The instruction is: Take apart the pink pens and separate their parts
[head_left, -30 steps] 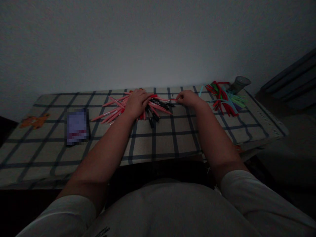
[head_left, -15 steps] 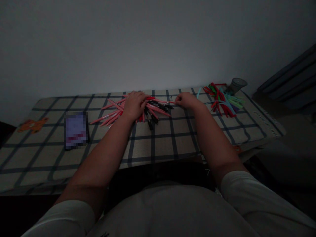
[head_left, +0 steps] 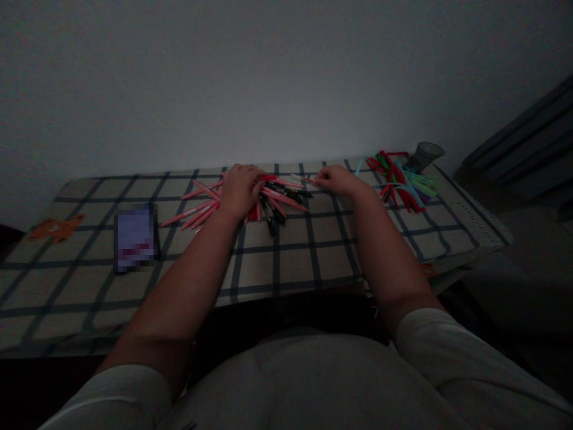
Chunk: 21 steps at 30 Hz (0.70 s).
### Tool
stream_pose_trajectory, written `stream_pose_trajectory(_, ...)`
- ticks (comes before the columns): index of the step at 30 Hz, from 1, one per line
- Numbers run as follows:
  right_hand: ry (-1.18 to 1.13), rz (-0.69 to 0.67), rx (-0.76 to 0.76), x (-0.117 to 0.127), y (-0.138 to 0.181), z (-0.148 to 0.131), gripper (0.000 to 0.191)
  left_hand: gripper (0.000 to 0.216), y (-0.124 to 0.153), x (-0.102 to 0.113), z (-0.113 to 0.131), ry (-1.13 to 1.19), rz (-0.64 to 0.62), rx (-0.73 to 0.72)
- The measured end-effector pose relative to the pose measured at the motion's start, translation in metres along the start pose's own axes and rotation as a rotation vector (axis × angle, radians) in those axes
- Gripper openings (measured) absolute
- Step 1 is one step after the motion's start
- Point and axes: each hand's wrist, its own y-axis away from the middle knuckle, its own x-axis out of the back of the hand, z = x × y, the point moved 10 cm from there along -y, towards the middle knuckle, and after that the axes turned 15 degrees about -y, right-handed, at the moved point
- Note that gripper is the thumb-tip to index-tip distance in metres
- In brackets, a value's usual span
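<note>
My left hand [head_left: 242, 190] lies flat on top of a loose pile of pink pens or pencils [head_left: 196, 214], its fingers stretched out and pressing on them. Black pens [head_left: 270, 222] and some red ones stick out of the pile to the right of that hand. My right hand [head_left: 333, 179] is closed in a pinch just beyond the pile's right end. Between its fingertips is a thin pen [head_left: 304, 178], reddish near the fingers and pale at the far tip, pointing left towards the pile. The dim light hides finer detail.
A plaid cloth [head_left: 295, 263] covers the table, which stands against a wall. To the right lie colourful fuzzy strips [head_left: 398, 188] beside a see-through cup [head_left: 424, 156]. A dark-edged device [head_left: 136, 239] with a blurred face lies left, near an orange figure [head_left: 57, 228] on the cloth.
The thin pen in my right hand now shows a longer part pointing left from the fingertips. My left hand stays on the pile. The whole view has shifted slightly.
</note>
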Motion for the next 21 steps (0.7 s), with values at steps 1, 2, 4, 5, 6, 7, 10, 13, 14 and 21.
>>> stream_pose_trajectory(1, -0.044, 0.023, 0.027, 0.002, 0.0, -0.005, 0.02, 0.028, 0.0, -0.001, -0.001, -0.003, 0.002, 0.002)
stream_pose_trajectory(2, -0.092, 0.041, 0.055, 0.002, -0.001, -0.01, 0.021, 0.028, 0.0, -0.001, -0.001, -0.007, 0.0, 0.004)
stream_pose_trajectory(4, -0.185, 0.05, 0.099, -0.001, -0.002, -0.021, 0.024, 0.027, 0.0, -0.003, -0.002, -0.016, -0.011, 0.009)
stream_pose_trajectory(5, -0.22, 0.039, 0.114, -0.004, -0.002, -0.025, 0.025, 0.027, 0.0, -0.003, -0.002, -0.018, -0.014, 0.01)
stream_pose_trajectory(6, -0.246, 0.026, 0.126, -0.007, -0.002, -0.029, 0.025, 0.027, 0.0, -0.003, -0.002, -0.019, -0.014, 0.01)
stream_pose_trajectory(7, -0.263, 0.013, 0.136, -0.01, -0.002, -0.032, 0.024, 0.027, 0.0, -0.002, -0.001, -0.019, -0.014, 0.007)
stream_pose_trajectory(10, -0.293, -0.01, 0.158, -0.014, -0.002, -0.034, 0.02, 0.027, 0.0, -0.001, 0.0, -0.019, -0.018, 0.008)
stream_pose_trajectory(13, -0.312, -0.011, 0.159, -0.013, -0.003, -0.031, 0.019, 0.028, 0.0, -0.001, 0.0, -0.022, -0.037, 0.021)
stream_pose_trajectory(14, -0.311, -0.008, 0.155, -0.013, -0.003, -0.029, 0.019, 0.028, 0.0, -0.001, 0.0, -0.022, -0.04, 0.022)
stream_pose_trajectory(21, -0.283, 0.017, 0.154, -0.01, -0.003, -0.027, 0.018, 0.027, 0.001, 0.0, -0.001, 0.004, 0.011, 0.0)
